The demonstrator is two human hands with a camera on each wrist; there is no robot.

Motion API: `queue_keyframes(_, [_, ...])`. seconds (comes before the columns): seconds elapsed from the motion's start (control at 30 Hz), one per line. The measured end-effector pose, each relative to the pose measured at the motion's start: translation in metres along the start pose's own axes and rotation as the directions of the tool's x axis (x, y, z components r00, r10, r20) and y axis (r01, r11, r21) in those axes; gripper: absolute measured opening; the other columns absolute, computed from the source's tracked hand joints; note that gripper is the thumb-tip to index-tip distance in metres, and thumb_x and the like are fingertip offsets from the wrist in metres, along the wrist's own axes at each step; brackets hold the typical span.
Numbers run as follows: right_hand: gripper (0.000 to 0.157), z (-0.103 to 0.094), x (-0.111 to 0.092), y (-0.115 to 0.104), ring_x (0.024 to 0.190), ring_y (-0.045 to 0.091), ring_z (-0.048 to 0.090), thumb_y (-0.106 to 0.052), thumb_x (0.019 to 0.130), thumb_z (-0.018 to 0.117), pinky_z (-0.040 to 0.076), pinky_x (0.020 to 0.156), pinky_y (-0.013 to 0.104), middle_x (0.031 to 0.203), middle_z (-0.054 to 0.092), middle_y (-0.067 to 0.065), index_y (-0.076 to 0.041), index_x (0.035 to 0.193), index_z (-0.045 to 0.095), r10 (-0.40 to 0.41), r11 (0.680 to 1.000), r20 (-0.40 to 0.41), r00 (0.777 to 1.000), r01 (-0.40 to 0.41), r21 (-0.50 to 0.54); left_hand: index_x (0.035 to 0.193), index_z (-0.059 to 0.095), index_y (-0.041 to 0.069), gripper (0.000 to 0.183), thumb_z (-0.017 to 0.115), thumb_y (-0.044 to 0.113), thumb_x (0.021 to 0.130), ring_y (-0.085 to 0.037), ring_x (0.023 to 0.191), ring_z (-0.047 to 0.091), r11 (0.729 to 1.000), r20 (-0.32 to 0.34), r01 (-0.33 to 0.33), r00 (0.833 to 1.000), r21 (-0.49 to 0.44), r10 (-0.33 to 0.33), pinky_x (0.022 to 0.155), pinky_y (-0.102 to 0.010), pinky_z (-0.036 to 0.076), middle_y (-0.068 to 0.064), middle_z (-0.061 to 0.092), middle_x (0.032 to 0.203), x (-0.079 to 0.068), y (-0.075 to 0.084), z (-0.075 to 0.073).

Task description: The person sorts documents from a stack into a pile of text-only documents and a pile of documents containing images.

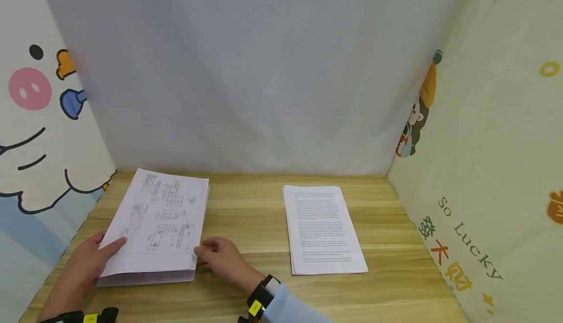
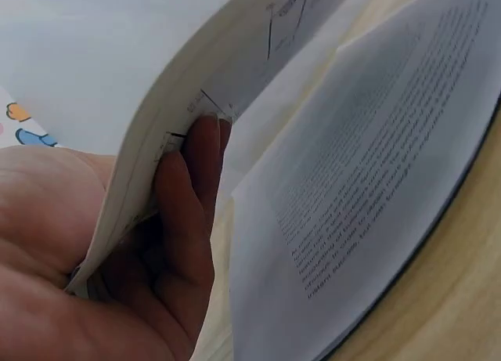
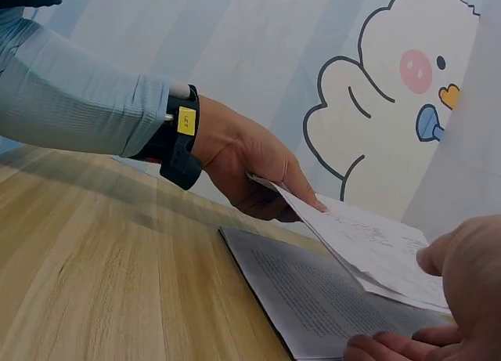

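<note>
Left hand [image 1: 90, 258] pinches drawing sheets [image 1: 164, 215] at 8 o'clock. Right hand [image 1: 226, 259] at 4 o'clock — thumb and fingers apart, contact unclear.

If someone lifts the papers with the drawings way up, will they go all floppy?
Probably floppy: the drawing papers bow in the left wrist view, where the left hand grips them. They might slip apart too, since their edges don't quite line up. They look thin, so they're likely light.
</note>
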State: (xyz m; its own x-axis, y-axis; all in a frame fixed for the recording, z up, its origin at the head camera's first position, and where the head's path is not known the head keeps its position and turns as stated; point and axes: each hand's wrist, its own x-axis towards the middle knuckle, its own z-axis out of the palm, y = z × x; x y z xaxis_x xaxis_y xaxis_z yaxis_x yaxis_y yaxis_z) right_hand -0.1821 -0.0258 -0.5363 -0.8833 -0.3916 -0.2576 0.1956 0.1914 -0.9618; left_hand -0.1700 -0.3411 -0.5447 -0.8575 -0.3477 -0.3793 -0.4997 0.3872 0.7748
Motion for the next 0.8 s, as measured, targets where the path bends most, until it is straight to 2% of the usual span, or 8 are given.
queue_keyframes(0.13, [0.042, 0.006, 0.005, -0.001, 0.076, 0.019, 0.07, -0.038, 0.088, 0.063, 0.058, 0.075, 0.046, 0.088, 0.073, 0.003, -0.004, 0.113, 0.064, -0.031, 0.996, 0.022, 0.999, 0.029, 0.083, 0.15, 0.007, -0.006, 0.108, 0.054, 0.063, 0.083, -0.031, 0.099, 0.054, 1.0, 0.024, -0.02, 1.0, -0.005, 0.02, 0.071, -0.036, 0.049, -0.032, 0.036, 0.143, -0.002, 0.0, -0.001])
queue_keyframes(0.3, [0.022, 0.009, 0.007, -0.004, 0.074, 0.02, 0.071, -0.021, 0.088, 0.065, 0.058, 0.071, 0.047, 0.082, 0.075, 0.003, -0.008, 0.105, 0.067, -0.04, 0.992, -0.027, 0.999, 0.043, 0.123, 0.151, 0.007, -0.003, 0.109, 0.058, 0.062, 0.081, -0.021, 0.088, 0.06, 0.996, 0.063, -0.09, 0.994, -0.017, 0.091, 0.064, -0.03, 0.051, -0.026, 0.046, 0.135, -0.007, 0.002, 0.001])
queue_keyframes(0.47, [0.015, 0.006, 0.006, -0.004, 0.071, 0.017, 0.07, -0.011, 0.087, 0.065, 0.059, 0.069, 0.047, 0.079, 0.075, 0.002, -0.007, 0.101, 0.067, -0.062, 0.993, -0.09, 0.994, 0.07, 0.096, 0.149, 0.015, -0.003, 0.102, 0.061, 0.058, 0.081, -0.018, 0.083, 0.062, 0.984, 0.098, -0.176, 0.98, 0.003, 0.175, 0.063, -0.03, 0.053, -0.02, 0.055, 0.127, -0.012, 0.006, 0.004])
queue_keyframes(0.67, [0.014, -0.003, 0.007, -0.003, 0.07, 0.013, 0.069, -0.01, 0.087, 0.064, 0.059, 0.068, 0.048, 0.08, 0.074, 0.0, -0.008, 0.101, 0.068, -0.104, 0.994, -0.108, 0.989, 0.109, 0.033, 0.147, 0.018, 0.001, 0.099, 0.064, 0.056, 0.08, -0.02, 0.081, 0.064, 0.968, 0.105, -0.252, 0.963, 0.011, 0.25, 0.063, -0.031, 0.055, -0.021, 0.057, 0.122, -0.015, 0.008, 0.011])
queue_keyframes(0.8, [0.015, -0.013, 0.005, -0.001, 0.068, 0.009, 0.067, -0.012, 0.087, 0.064, 0.059, 0.066, 0.046, 0.078, 0.074, -0.002, -0.009, 0.102, 0.068, -0.138, 0.99, -0.12, 0.983, 0.134, -0.048, 0.146, 0.02, 0.002, 0.096, 0.064, 0.056, 0.08, -0.021, 0.081, 0.064, 0.956, 0.106, -0.292, 0.951, 0.003, 0.29, 0.063, -0.032, 0.056, -0.022, 0.058, 0.12, -0.015, 0.011, 0.021])
